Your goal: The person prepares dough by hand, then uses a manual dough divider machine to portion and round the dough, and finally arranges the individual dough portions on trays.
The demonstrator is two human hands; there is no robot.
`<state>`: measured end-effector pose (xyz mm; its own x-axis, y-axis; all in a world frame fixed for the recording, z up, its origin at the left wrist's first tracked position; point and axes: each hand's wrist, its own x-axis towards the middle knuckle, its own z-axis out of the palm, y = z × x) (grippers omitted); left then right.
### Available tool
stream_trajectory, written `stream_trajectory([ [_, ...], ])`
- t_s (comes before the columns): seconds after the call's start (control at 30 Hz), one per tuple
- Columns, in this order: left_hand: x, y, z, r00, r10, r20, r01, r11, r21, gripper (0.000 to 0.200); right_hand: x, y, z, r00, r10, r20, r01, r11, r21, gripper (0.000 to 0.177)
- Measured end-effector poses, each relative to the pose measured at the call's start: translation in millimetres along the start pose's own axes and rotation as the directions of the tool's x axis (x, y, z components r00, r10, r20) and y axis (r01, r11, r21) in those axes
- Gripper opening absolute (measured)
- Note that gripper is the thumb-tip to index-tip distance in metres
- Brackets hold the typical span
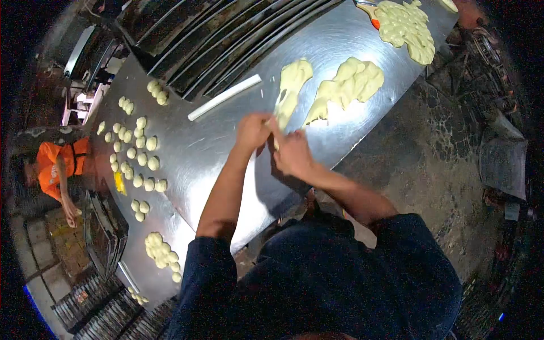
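Observation:
A long pale yellow strip of dough [294, 79] runs down the steel table [221, 136] to my hands, stretched thin with a hole near its lower part. My left hand [253, 131] is closed on the near end of this strip. Close beside it on the right, my right hand [294, 154] is closed too, a bit of dough showing at its fingers. Both hands are slightly blurred, and the exact grip is partly hidden. Just right of the strip lies a wider, folded piece of dough [354, 82].
A white bar [224, 97] lies near stacked dark trays [226, 45]. Several dough balls [131, 153] and a yellow scraper [119, 183] are on the left. A large dough mass [405, 28] sits at the far end. A person in orange [59, 164] stands at the left.

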<state>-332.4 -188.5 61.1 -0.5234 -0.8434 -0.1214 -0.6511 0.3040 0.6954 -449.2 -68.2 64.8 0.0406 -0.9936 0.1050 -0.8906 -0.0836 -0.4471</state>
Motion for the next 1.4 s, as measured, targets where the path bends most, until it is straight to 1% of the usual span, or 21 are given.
stream_trajectory([
  [0.1,-102,-41,-16,0.984,-0.028,-0.174,0.03,1.0,0.006,0.023,-26,-48,16,0.918,-0.097,0.386,-0.012,0.963,0.269,0.092],
  [0.17,-164,-71,-28,0.959,-0.108,-0.263,0.099,0.994,-0.046,0.025,-42,-81,11,0.838,-0.365,0.406,0.079,0.817,0.571,0.081],
  [0.27,-259,-139,-47,0.805,-0.311,-0.506,0.404,0.911,0.082,0.018,-43,-106,33,0.664,-0.379,0.644,0.098,0.898,0.428,0.052],
  [0.33,-327,-188,-56,0.608,-0.472,-0.639,0.559,0.826,-0.079,0.013,-28,-79,45,0.893,-0.199,0.404,-0.065,0.831,0.552,0.04],
  [0.37,-356,-188,-62,0.597,-0.319,-0.736,0.595,0.792,0.139,0.01,-8,-74,13,0.767,0.053,0.64,-0.456,0.747,0.484,0.035],
  [0.4,-380,-204,-58,0.351,-0.543,-0.762,0.634,0.737,-0.233,0.011,-6,-47,22,0.891,0.074,0.448,-0.318,0.807,0.499,0.029],
  [0.5,-431,-195,-69,0.183,-0.577,-0.796,0.712,0.636,-0.297,0.012,-19,21,24,0.996,0.058,0.062,-0.08,0.888,0.453,0.025],
  [0.57,-435,-170,-78,0.124,-0.727,-0.676,0.435,0.652,-0.621,0.014,-23,25,28,0.977,0.202,0.063,-0.201,0.797,0.569,0.027],
  [0.6,-432,-192,-63,0.249,-0.658,-0.711,0.074,0.745,-0.664,0.02,-27,17,29,0.97,0.228,0.084,-0.227,0.728,0.647,0.028],
  [0.77,-260,-100,-70,0.773,-0.494,-0.399,-0.024,0.605,-0.796,0.051,-1,-155,20,0.897,-0.308,0.318,0.073,0.811,0.58,0.025],
  [0.83,-222,-97,-71,0.795,-0.326,-0.511,0.075,0.889,-0.451,0.053,7,-189,4,0.878,-0.422,0.224,0.221,0.775,0.592,0.021],
  [0.9,-222,-74,-93,0.734,-0.414,-0.538,0.233,0.898,-0.373,0.056,18,-194,-2,0.874,-0.44,0.205,0.229,0.746,0.625,0.021],
  [0.97,-222,-71,-109,0.745,-0.617,-0.253,0.249,0.609,-0.753,0.062,26,-188,-24,0.888,-0.374,0.267,0.119,0.749,0.652,0.02],
  [1.0,-225,-55,-114,0.789,-0.614,0.024,0.228,0.256,-0.939,0.067,29,-182,-26,0.896,-0.363,0.257,0.12,0.754,0.646,0.02],
  [1.1,-249,-15,-112,0.825,-0.548,0.136,0.428,0.449,-0.784,0.052,40,-163,-2,0.904,-0.387,0.18,0.037,0.49,0.871,0.02],
  [1.13,-269,-43,-88,0.85,-0.51,-0.129,0.36,0.743,-0.565,0.04,38,-155,10,0.929,-0.316,0.194,-0.036,0.444,0.895,0.016],
  [1.17,-273,-75,-87,0.931,-0.275,-0.238,0.271,0.961,-0.052,0.029,41,-132,18,0.914,-0.404,0.036,0.188,0.501,0.845,0.014],
  [1.2,-275,-85,-87,0.934,-0.267,-0.237,0.247,0.962,-0.112,0.026,42,-111,1,0.808,-0.537,-0.242,0.543,0.52,0.66,0.016],
  [1.27,-298,-130,-71,0.846,-0.423,-0.324,0.233,0.841,-0.489,0.02,19,-89,-45,0.832,-0.524,-0.182,0.534,0.666,0.521,0.015],
  [1.33,-337,-163,-40,0.74,-0.364,-0.566,0.193,0.92,-0.34,0.015,-8,-50,-24,0.912,-0.404,-0.069,0.373,0.748,0.549,0.017],
  [1.4,-348,-117,-17,0.605,-0.541,-0.585,0.498,0.83,-0.252,0.03,-37,-28,-29,0.973,-0.19,0.129,0.101,0.859,0.502,0.012],
])
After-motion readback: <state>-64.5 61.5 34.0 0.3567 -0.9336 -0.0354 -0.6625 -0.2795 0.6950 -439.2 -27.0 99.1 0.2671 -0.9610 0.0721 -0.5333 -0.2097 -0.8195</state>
